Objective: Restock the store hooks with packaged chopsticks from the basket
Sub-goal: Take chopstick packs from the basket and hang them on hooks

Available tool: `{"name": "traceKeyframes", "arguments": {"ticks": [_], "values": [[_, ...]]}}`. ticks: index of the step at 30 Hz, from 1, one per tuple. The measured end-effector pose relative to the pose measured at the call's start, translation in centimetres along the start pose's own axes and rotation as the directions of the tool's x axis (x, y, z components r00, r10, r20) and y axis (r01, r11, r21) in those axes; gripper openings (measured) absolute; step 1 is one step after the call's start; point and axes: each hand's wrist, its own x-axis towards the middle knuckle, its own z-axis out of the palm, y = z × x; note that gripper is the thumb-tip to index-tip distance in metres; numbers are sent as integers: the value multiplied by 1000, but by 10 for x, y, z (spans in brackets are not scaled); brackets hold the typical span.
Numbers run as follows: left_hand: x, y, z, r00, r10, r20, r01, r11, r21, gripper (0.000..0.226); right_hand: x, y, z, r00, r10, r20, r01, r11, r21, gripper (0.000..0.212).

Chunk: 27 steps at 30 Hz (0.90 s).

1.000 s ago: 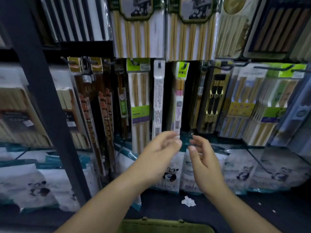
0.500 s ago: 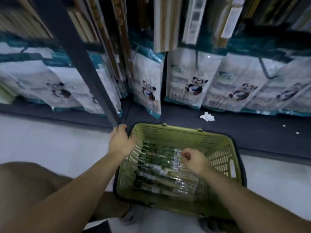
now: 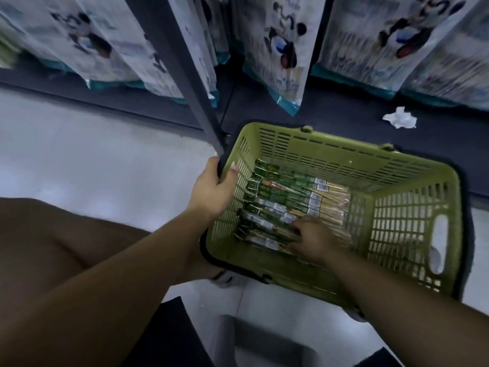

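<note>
A green plastic basket (image 3: 412, 207) stands on the pale floor in front of the shelf. Several packaged chopsticks (image 3: 296, 197) with green labels lie flat on its bottom. My left hand (image 3: 214, 189) grips the basket's left rim, thumb over the edge. My right hand (image 3: 312, 239) is down inside the basket, fingers spread on the nearest packs at the front; whether it has hold of one is hidden by the hand. The store hooks are out of view above.
A dark shelf upright (image 3: 185, 75) comes down just left of the basket. Panda-printed bags (image 3: 277, 49) hang along the bottom row. A crumpled white paper (image 3: 399, 120) lies on the dark base shelf. My knee (image 3: 53, 247) is at lower left.
My view dropped from the hooks to the basket. Both hands left the hooks; the left took the basket rim and the right moved from the middle packs toward the front ones.
</note>
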Motion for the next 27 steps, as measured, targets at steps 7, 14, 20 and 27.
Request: {"name": "traceKeyframes", "arguments": {"ticks": [7, 14, 20, 27], "values": [[5, -3, 3, 1000, -5, -9, 4, 1000, -23, 16, 9, -2, 7, 999, 41, -12, -41, 999, -5, 36], [4, -1, 2, 1000, -4, 17, 4, 999, -35, 13, 11, 5, 9, 993, 116, -23, -111, 984, 136, 19], [4, 8, -9, 991, -47, 124, 56, 996, -73, 13, 11, 11, 5, 996, 78, 46, -83, 988, 133, 26], [-17, 24, -9, 946, 310, -92, -287, 937, 199, 35, -11, -24, -62, 974, 141, -177, 32, 687, 726, 12]]}}
